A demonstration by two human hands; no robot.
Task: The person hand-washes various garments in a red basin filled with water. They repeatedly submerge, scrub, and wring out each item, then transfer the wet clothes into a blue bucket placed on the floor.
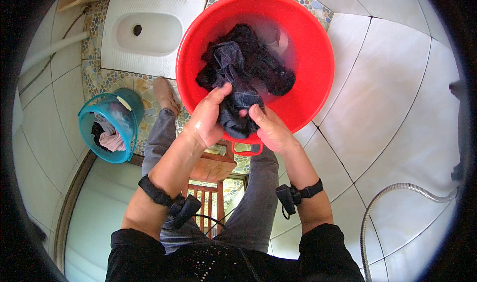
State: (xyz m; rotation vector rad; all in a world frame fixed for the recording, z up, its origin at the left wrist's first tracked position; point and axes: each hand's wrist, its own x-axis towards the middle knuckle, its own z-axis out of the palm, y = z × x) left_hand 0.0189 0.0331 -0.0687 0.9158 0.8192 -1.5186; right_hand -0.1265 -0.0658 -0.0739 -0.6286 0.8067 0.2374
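Observation:
A large red plastic basin (309, 77) stands in front of me with cloudy water in its bottom. Dark wet clothing (261, 65) lies in the water. One dark garment with a thin checked pattern (238, 95) rises from that heap to the basin's near rim. My left hand (209, 116) grips it from the left, thumb on top. From the right, my right hand (271, 127) holds the same garment, its thumb over a bunched dark fold. My fingers are mostly hidden under the cloth. Both hands are wet.
A white squat toilet (190, 9) is set in the pebble-patterned floor at upper left. Below it stands a blue bucket (136, 103) with clothes inside. A wooden chair (214, 168) is between my legs. A metal shower hose (367, 215) hangs at lower right.

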